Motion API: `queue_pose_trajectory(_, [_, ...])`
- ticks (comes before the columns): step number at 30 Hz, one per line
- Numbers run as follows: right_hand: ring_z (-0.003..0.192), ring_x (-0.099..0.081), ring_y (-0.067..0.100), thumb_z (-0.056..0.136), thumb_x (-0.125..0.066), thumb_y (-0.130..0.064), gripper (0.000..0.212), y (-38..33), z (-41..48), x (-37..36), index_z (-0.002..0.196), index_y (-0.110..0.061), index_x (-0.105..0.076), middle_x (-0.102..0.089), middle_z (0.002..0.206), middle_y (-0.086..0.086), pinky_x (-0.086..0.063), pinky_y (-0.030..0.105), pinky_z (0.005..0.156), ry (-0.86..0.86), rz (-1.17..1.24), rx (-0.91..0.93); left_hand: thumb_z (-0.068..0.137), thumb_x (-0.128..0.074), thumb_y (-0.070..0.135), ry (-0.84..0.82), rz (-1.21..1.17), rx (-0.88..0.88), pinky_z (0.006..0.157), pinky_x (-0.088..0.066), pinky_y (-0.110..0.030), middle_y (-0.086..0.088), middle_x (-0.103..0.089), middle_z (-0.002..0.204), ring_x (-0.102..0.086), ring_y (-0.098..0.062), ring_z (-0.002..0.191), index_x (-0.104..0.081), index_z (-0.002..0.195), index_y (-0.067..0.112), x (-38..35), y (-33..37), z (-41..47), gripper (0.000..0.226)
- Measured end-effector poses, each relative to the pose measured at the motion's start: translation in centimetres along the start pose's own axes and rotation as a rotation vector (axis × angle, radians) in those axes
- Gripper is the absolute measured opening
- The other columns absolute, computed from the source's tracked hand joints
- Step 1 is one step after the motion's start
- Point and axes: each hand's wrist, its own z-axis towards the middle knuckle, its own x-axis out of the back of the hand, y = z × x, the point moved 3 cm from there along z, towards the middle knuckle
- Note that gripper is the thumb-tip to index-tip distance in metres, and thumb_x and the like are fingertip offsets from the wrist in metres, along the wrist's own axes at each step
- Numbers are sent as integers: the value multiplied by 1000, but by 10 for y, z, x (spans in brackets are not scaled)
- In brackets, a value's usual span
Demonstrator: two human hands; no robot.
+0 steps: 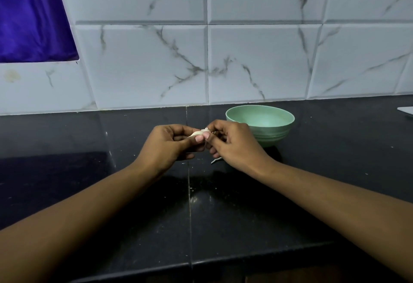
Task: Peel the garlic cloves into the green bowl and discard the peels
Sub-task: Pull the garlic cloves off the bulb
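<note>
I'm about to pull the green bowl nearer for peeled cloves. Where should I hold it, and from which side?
Probably the rim on its right side, coming from the right and above: the green bowl stands upright with an open, thin rim, good for a thumb-inside pinch. Its near-left side sits behind the right hand, busy pinching the garlic clove with the left hand.
</note>
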Motion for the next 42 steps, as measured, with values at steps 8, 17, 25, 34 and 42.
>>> queue_pose_trajectory(8, [47, -52, 11, 98, -48, -9, 23, -2, -1, -9, 78, -8, -59, -55, 59, 6, -55, 27, 49, -62, 446, -281, 84, -65, 7, 23, -61, 43, 55, -51, -12, -1, -72, 66, -70, -5, 65, -71, 85, 9, -1, -1, 2, 6])
queue_pose_trajectory(17, [47, -54, 4, 92, -60, -16, 11, 11, 6, 16, 91, -13, -70, -65, 72, 0, -45, 10, 51, -117, -118, -129, 84, -66, 11, 47, -60, 103, 54, -52, -12, 0, -71, 63, -69, -4, 60, -68, 82, 8, 14, -1, 6, 4])
queue_pose_trajectory(25, [98, -60, 4, 89, -61, -9, 30, 9, 5, 17, 117, -19, -67, -69, 114, -2, -35, 1, 74, -360, -494, 0, 86, -65, 12, -27, 61, 167, 53, -51, -13, -2, -73, 69, -70, -5, 64, -68, 87, 6, 17, -7, 7, 7])
queue_pose_trajectory(34, [102, -57, 7, 91, -54, -5, 35, 5, 1, 12, 121, -22, -64, -64, 117, -3, -38, 14, 83, -504, -497, 74, 84, -67, 13, -60, 101, 195, 54, -52, -14, -1, -73, 73, -71, -7, 70, -69, 85, 10, 15, -10, 8, 3])
queue_pose_trajectory(42, [81, -51, -8, 90, -60, -10, 30, -6, -13, 25, 117, -21, -66, -60, 107, -10, -34, 3, 73, -700, -544, 70, 85, -66, 10, -89, 107, 220, 54, -52, -13, -5, -73, 77, -71, -7, 67, -68, 85, 10, 11, -10, 7, 2])
